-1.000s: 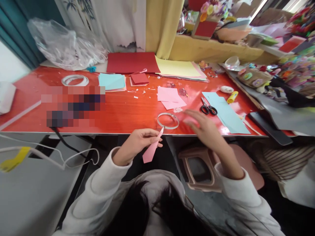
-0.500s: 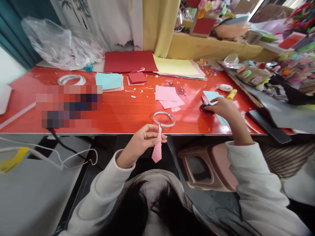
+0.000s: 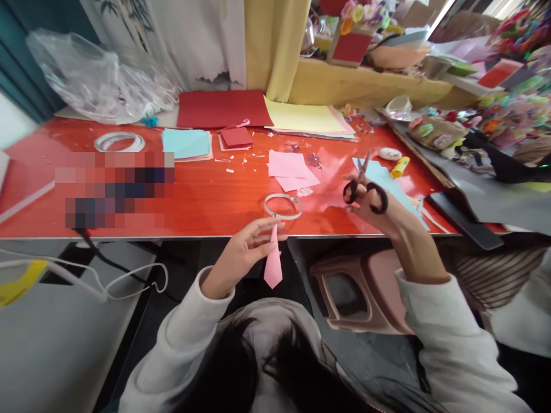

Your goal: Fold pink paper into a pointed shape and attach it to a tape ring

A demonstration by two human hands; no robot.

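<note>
Pinched between the thumb and fingers of my left hand (image 3: 246,248) is a folded pink paper strip (image 3: 272,269), its wide pointed end hanging down past the table's front edge. Just beyond it, a pale ring (image 3: 283,206) lies on the red table. My right hand (image 3: 379,212) is closed around a pair of black-handled scissors (image 3: 365,184), lifted over the table with the blades pointing away from me. Light blue paper (image 3: 385,179) lies behind that hand. Two pink paper squares (image 3: 289,166) rest between the hands, farther back.
A light blue paper stack (image 3: 186,143) and small dark red squares (image 3: 236,137) lie at the back left. A yellow tube (image 3: 400,167) and a white oval object (image 3: 390,154) sit at the right, near a black flat object (image 3: 465,217). A pink stool (image 3: 381,287) stands below the table.
My right hand has picked up the scissors from the blue paper and turned them so the blades point away. My left hand still holds the pink strip in nearly the same place.
</note>
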